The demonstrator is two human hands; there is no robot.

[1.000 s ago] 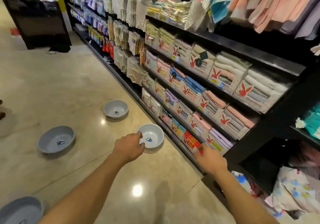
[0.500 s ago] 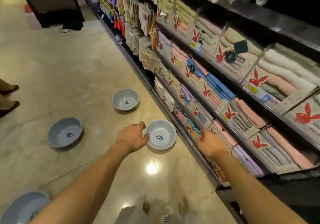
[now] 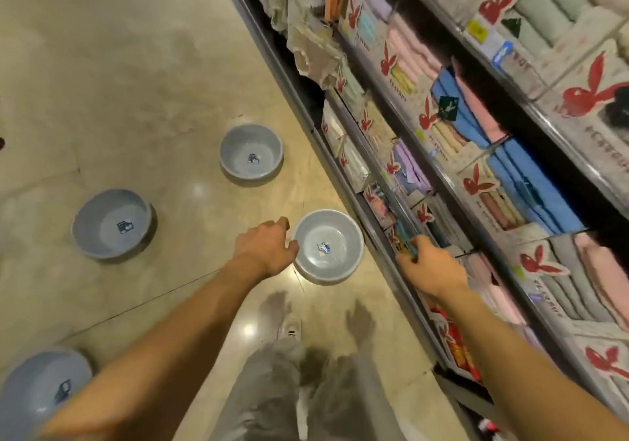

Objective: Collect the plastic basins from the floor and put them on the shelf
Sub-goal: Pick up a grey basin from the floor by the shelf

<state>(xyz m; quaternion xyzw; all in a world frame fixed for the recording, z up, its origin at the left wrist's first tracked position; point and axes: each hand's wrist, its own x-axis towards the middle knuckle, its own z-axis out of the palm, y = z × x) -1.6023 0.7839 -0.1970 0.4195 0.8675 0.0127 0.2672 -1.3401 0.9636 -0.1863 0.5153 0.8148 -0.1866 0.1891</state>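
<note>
Head view, nearest: the person's grey trouser legs (image 3: pixel 272 389) and a white shoe (image 3: pixel 292 326) below both hands.
Left hand (image 3: pixel 263 248): fingers loosely curled, grasping nothing, seemingly at the rim of the nearest white basin (image 3: pixel 328 246), which sits on the floor (image 3: pixel 119 66) just to its right.
Right hand (image 3: pixel 432 267): at the low shelf edge (image 3: pixel 384 236); whether it grips anything I cannot tell.
Other basins: near-left grey basin (image 3: pixel 41 389), middle grey basin (image 3: pixel 110 224), far grey basin (image 3: pixel 251 151), all left of or beyond the left hand.
Progress: judged barely begun; four basins left, none seen shelved.
Obstacles: boxed towels (image 3: pixel 531 199) fill the visible shelves.
</note>
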